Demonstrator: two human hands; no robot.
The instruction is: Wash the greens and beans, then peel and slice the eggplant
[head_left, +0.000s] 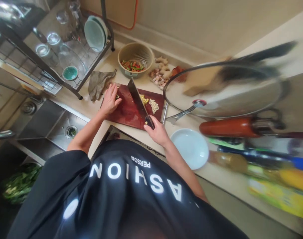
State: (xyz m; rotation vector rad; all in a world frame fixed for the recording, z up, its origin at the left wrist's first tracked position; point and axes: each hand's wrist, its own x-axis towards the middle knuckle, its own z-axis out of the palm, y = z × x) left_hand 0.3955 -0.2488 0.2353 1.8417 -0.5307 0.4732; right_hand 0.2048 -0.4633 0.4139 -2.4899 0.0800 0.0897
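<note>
The person's left hand [110, 101] is spread flat over the left end of a dark red, rectangular cutting board [129, 117], palm down, fingers stretched away from the body and lying close side by side, the thumb held out toward the middle. It grips nothing that I can see; a few small green bits [117, 96] show by the thumb, and whether the palm presses the board or sits just above it, I can't tell. That forearm slants up and inward from a loose black sleeve [77, 156].

The right hand [158, 133] is closed firmly around the black handle of a broad, dark-bladed cleaver [137, 98], near the board's front right corner. Its forearm comes in from the lower right, so the blade leans away and to the left, across the board, its tip up near the far edge.

Just right of the blade lie a small heap of chopped yellow pieces [144, 99] and, beside it, a pile of chopped whitish pieces [153, 106]. A crumpled grey-brown cloth [99, 84] lies just beyond the left hand, and a round, pale blue plate [189, 148] rests to the right of the right forearm.
</note>
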